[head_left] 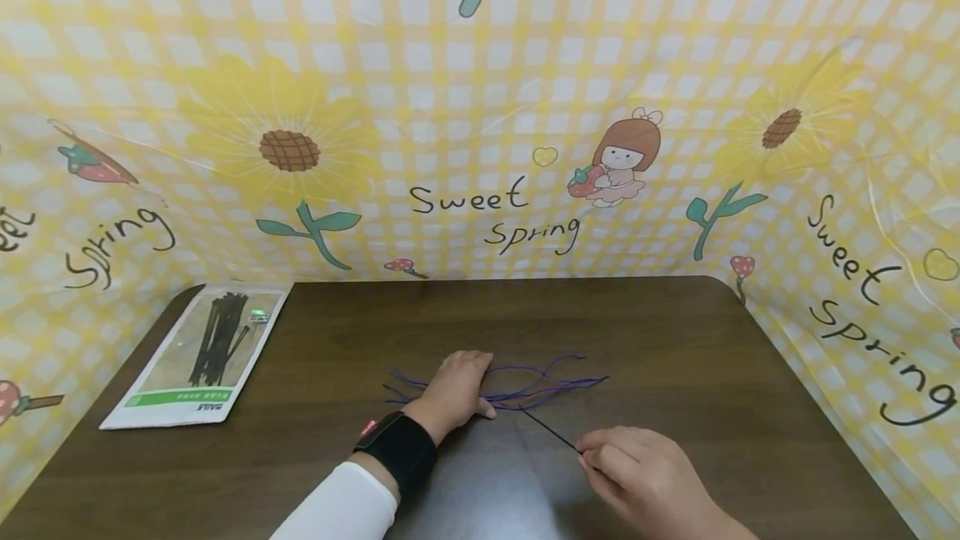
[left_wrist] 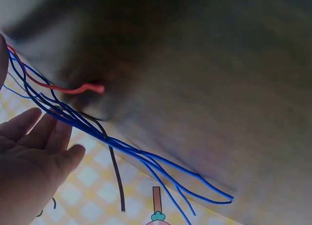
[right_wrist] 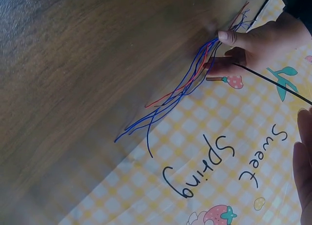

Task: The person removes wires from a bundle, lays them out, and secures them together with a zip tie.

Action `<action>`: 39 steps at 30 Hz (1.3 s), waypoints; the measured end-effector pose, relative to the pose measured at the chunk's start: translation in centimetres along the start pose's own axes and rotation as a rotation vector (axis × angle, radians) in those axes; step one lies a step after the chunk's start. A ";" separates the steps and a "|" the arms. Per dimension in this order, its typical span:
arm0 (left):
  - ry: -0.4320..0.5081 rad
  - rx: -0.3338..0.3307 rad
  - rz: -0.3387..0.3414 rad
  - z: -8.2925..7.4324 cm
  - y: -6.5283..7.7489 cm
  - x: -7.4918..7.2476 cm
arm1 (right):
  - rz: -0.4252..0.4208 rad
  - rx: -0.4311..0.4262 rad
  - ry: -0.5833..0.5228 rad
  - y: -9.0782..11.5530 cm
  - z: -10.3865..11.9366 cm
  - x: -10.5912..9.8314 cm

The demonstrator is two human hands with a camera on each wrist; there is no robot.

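A loose bundle of thin blue wires [head_left: 562, 390] with a red wire [right_wrist: 180, 91] among them crosses the middle of the table. My left hand [head_left: 453, 394] grips the bundle, thumb on the near side and fingers over the far side; wire ends stick out both ways. In the left wrist view the blue wires [left_wrist: 131, 149] fan out past the fingers. My right hand [head_left: 645, 469], nearer the front edge, pinches one end of a thin black cable tie [head_left: 551, 429]. The tie's other end reaches the wires beside the left thumb.
A white and green packet [head_left: 123, 417] of black cable ties lies at the table's left back. A yellow checked cloth [head_left: 480, 107] with flower prints rises behind the dark wooden table [head_left: 637, 319] and along both sides. A black band [head_left: 401, 452] circles the left wrist.
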State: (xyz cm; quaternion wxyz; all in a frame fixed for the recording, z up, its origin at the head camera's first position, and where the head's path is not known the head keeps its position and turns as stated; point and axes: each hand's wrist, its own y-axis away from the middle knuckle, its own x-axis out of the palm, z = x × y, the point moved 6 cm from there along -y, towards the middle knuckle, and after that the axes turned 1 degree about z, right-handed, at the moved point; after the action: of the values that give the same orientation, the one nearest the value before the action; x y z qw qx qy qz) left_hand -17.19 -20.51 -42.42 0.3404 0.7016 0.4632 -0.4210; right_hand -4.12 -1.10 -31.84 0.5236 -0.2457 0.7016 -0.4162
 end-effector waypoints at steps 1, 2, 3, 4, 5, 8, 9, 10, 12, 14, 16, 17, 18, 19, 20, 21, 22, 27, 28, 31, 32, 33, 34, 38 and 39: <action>-0.002 0.006 0.001 0.0 0.0 0.0 | 0.004 0.003 0.002 0.1 0.0 0.1; -0.005 0.013 0.001 0.0 -0.1 0.0 | 0.009 0.005 0.005 0.1 0.0 0.1; -0.005 0.019 0.001 -0.1 -0.1 0.0 | 0.012 0.003 0.007 0.2 0.0 0.2; -0.005 0.021 0.001 -0.1 -0.1 0.0 | 0.015 0.001 0.010 0.2 0.1 0.3; -0.010 0.026 0.000 -0.1 -0.1 0.1 | 0.019 0.000 0.012 0.3 0.1 0.4; -0.022 0.031 -0.009 0.0 -0.2 0.1 | 0.030 0.004 0.012 0.4 0.0 0.7; -0.026 0.031 -0.011 0.0 -0.3 0.1 | 0.033 0.004 0.013 0.4 0.1 0.8; -0.035 0.033 -0.017 0.0 -0.3 0.1 | 0.038 0.007 0.012 0.4 0.0 1.0; -0.057 0.038 -0.027 0.0 -0.3 0.0 | 0.049 0.014 0.003 0.5 0.0 1.2; -0.077 0.050 -0.045 -0.1 -0.3 -0.1 | 0.061 0.016 0.002 0.5 0.1 1.5; -0.091 0.065 -0.070 -0.2 -0.3 -0.2 | 0.074 0.022 -0.006 0.4 0.1 1.8; -0.092 0.069 -0.079 -0.2 -0.3 -0.3 | 0.080 0.023 -0.009 0.4 0.1 1.9; -0.089 0.074 -0.087 -0.3 -0.3 -0.3 | 0.086 0.024 -0.010 0.3 0.1 2.1; -0.088 0.078 -0.094 -0.3 -0.4 -0.4 | 0.093 0.025 -0.007 0.2 0.1 2.2; -0.088 0.083 -0.100 -0.3 -0.4 -0.5 | 0.099 0.025 -0.007 0.2 0.1 2.3; -0.089 0.085 -0.099 -0.4 -0.5 -0.5 | 0.106 0.026 -0.006 0.1 0.1 2.5; -0.093 0.085 -0.096 -0.4 -0.5 -0.5 | 0.112 0.025 0.000 0.1 0.1 2.6; -0.116 0.078 -0.079 -0.6 -0.8 -0.4 | 0.152 0.049 0.031 0.2 -0.1 3.3; -0.115 0.072 -0.075 -0.7 -0.8 -0.4 | 0.161 0.061 0.035 0.3 -0.2 3.5; -0.132 0.066 -0.074 -0.8 -0.9 -0.5 | 0.198 0.106 0.045 0.5 -0.4 4.0; -0.141 0.062 -0.069 -0.9 -0.9 -0.4 | 0.210 0.119 0.049 0.5 -0.5 4.2; -0.154 0.059 -0.064 -1.0 -0.9 -0.4 | 0.221 0.131 0.048 0.5 -0.5 4.5; -0.165 0.056 -0.059 -1.1 -0.9 -0.4 | 0.231 0.139 0.056 0.5 -0.6 4.7; -0.191 0.028 -0.024 -1.4 -1.1 -0.4 | 0.255 0.152 0.091 0.6 -0.9 5.5; -0.194 0.021 -0.017 -1.4 -1.2 -0.3 | 0.258 0.153 0.103 0.6 -0.9 5.7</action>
State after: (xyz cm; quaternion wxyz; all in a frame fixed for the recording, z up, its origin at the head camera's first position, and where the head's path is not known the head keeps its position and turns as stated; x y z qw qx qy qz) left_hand -17.96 -19.01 -41.64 0.3726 0.6571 0.4298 -0.4946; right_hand -6.83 -4.93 -35.30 0.5532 -0.0914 0.7196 -0.4096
